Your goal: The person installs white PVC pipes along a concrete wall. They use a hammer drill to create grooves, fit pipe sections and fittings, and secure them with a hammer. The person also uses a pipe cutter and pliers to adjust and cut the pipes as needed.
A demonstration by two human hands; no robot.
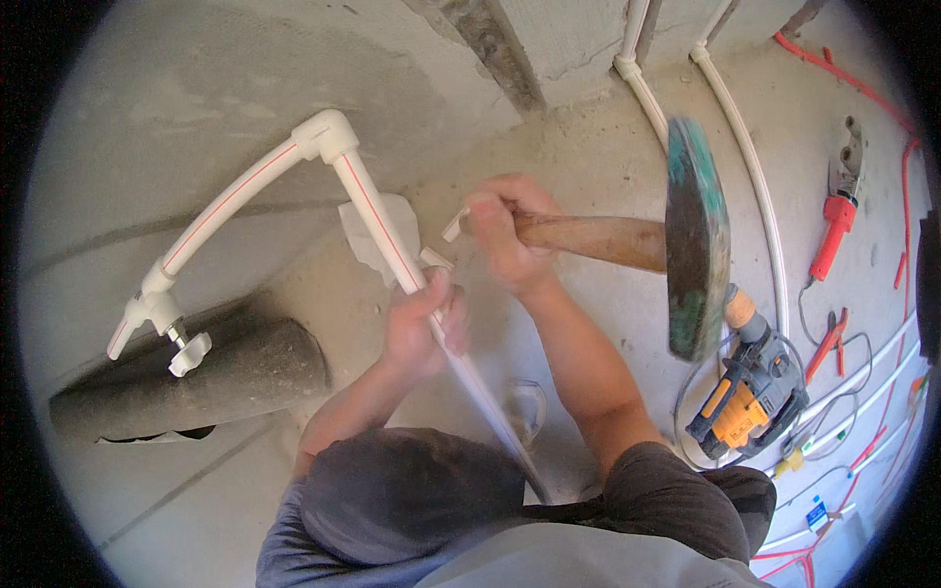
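Note:
My left hand (426, 316) grips a white plastic water pipe (378, 220) with a red stripe. The pipe slants from near my lap up to an elbow fitting (327, 136). From there a second pipe length (228, 206) runs down left to a stop valve (154, 305) with a white handle (191, 354). In my right hand (514, 228) is the wooden handle (603, 239) of a hammer, its worn green-painted steel head (697, 242) raised at the right. Two short white pipe offcuts (456, 226) (437, 258) show between my hands; whether they touch either hand I cannot tell.
A dark cylindrical roll (198, 375) lies below the valve. On the right are a rotary hammer drill (750, 397), a red-handled pipe fusion welder (836, 213), red-handled pliers or cutters (829, 345) and trailing cables. White pipes (757, 176) run along the concrete floor and up the wall.

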